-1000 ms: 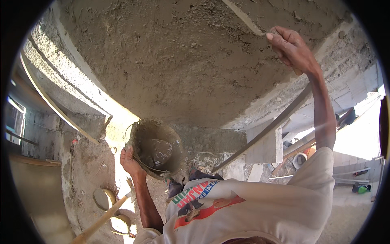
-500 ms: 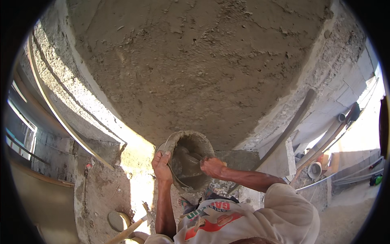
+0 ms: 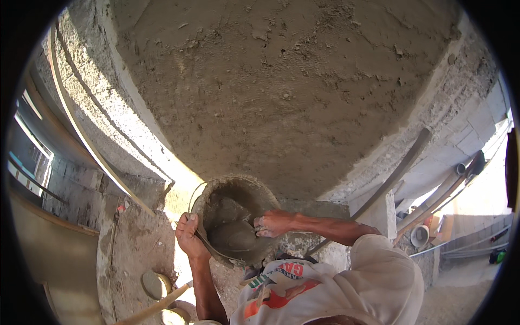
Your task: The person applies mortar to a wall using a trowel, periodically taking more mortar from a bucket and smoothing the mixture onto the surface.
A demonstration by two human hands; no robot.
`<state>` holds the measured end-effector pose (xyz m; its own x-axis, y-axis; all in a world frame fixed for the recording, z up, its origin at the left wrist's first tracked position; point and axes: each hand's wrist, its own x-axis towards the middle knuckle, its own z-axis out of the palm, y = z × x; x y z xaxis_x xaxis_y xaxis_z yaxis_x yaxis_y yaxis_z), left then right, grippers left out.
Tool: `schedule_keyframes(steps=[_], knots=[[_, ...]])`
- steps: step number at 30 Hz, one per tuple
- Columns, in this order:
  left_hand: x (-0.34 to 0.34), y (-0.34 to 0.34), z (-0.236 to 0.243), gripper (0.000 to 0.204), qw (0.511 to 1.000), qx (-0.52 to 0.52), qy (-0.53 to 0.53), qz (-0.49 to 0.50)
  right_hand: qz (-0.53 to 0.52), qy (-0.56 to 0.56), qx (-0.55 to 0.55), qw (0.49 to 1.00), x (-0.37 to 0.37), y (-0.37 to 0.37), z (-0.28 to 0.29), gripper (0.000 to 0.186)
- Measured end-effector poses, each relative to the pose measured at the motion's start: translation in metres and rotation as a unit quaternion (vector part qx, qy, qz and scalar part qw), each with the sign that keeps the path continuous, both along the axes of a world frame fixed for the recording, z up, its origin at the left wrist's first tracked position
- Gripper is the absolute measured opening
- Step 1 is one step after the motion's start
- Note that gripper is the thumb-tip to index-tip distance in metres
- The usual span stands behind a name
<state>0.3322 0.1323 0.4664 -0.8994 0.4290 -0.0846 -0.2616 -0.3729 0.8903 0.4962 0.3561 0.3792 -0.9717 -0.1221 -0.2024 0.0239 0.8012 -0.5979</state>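
Observation:
A mortar-caked bucket (image 3: 269, 197) stands tilted at the foot of a freshly coated wall (image 3: 271, 108), with wet grey mortar (image 3: 227, 208) inside. My left hand (image 3: 188, 230) is closed on the left side of its rim, beside the thin wire handle. Reaching in over the right rim, my right hand (image 3: 271, 223) is closed on what looks like a trowel (image 3: 234, 235). Mortar coats its broad, rounded blade, and my fingers hide the handle.
A long pole (image 3: 398, 179) leans at the right, and a thin curved strip (image 3: 81, 130) at the left. Round containers (image 3: 155, 284) and a wooden handle (image 3: 157, 305) lie lower left. Pipes (image 3: 433, 203) and another bucket (image 3: 420, 236) are at far right.
The bucket and my left hand have shifted left, and its mouth shows more fully. My right hand has moved slightly left and down, deeper over the mortar.

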Motion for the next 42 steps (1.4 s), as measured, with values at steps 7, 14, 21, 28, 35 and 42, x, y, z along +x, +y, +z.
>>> schedule_keyframes(steps=[7,14,21,28,35,42], knots=[[-0.009,-0.049,-0.015,0.007,0.988,0.040,-0.045,0.144,-0.090,-0.209,-0.302,0.926,-0.038,0.086,0.173,0.026],[-0.031,-0.065,-0.104,0.023,0.990,-0.003,-0.056,0.131,-0.324,0.260,-0.068,0.907,0.018,0.217,0.407,0.035],[-0.029,-0.020,-0.116,0.013,0.991,-0.057,-0.084,0.085,-0.323,0.152,0.249,0.900,0.082,0.155,0.300,0.041],[-0.002,0.054,-0.103,0.012,0.992,-0.033,-0.085,-0.091,-0.203,0.015,0.311,0.928,0.061,0.032,-0.014,0.032],[0.022,0.119,-0.078,0.013,0.983,-0.009,0.039,-0.181,-0.170,0.019,0.320,0.932,0.071,0.019,-0.070,0.026],[0.039,0.143,-0.038,0.016,0.978,-0.033,0.056,-0.198,-0.090,-0.010,0.179,0.980,0.073,0.046,-0.063,0.022]])
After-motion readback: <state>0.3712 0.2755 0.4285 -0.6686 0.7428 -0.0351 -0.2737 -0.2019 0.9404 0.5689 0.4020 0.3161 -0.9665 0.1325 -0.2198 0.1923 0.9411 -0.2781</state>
